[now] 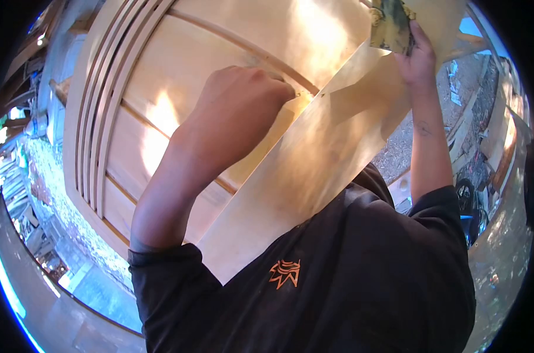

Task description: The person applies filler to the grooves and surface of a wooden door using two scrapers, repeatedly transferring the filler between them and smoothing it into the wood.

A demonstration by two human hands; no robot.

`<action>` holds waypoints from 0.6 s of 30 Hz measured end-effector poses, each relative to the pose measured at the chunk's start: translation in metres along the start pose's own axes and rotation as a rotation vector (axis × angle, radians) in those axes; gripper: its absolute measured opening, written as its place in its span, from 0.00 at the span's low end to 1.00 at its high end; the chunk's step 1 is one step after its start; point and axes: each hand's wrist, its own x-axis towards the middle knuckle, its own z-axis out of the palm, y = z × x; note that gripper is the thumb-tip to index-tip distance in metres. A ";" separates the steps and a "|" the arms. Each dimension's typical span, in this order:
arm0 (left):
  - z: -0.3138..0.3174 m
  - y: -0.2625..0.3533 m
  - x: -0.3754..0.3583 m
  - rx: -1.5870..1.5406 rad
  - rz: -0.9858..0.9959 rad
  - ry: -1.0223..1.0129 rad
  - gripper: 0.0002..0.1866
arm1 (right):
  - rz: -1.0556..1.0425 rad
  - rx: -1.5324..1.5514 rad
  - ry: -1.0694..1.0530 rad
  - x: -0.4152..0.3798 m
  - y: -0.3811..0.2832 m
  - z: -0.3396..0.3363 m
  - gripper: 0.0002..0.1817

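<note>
My left hand (237, 109) is closed in a fist low over a pale wooden panel (202, 59) with slats and narrow grooves. Whatever its fingers grip is hidden from me. Just beyond the knuckles, a small yellowish smear (304, 94) shows by a groove. At the upper right, my right hand (421, 62) grasps the edge of a small flat piece (391, 29) stained dark and daubed with yellow paste. A wide, smooth pale board (314, 153) runs diagonally between my two arms, close to my chest.
Parallel curved slats (111, 88) form the panel's left side. Scrap wood and debris (484, 117) lie on the ground to the right. More timber (32, 229) is piled at the far left, beyond a sunlit strip of ground.
</note>
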 end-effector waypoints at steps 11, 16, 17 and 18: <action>0.025 -0.006 -0.051 -0.003 0.154 0.057 0.16 | 0.003 -0.135 0.025 -0.005 0.006 0.017 0.19; 0.005 -0.005 -0.006 -0.099 -0.086 0.113 0.23 | -0.031 -0.179 -0.167 -0.016 0.005 0.044 0.23; 0.005 -0.004 0.004 -0.100 -0.143 0.113 0.23 | -0.059 -0.233 -0.260 -0.017 0.005 0.052 0.26; 0.006 -0.001 0.011 -0.128 -0.199 0.084 0.20 | -0.071 -0.214 -0.243 -0.017 0.005 0.052 0.25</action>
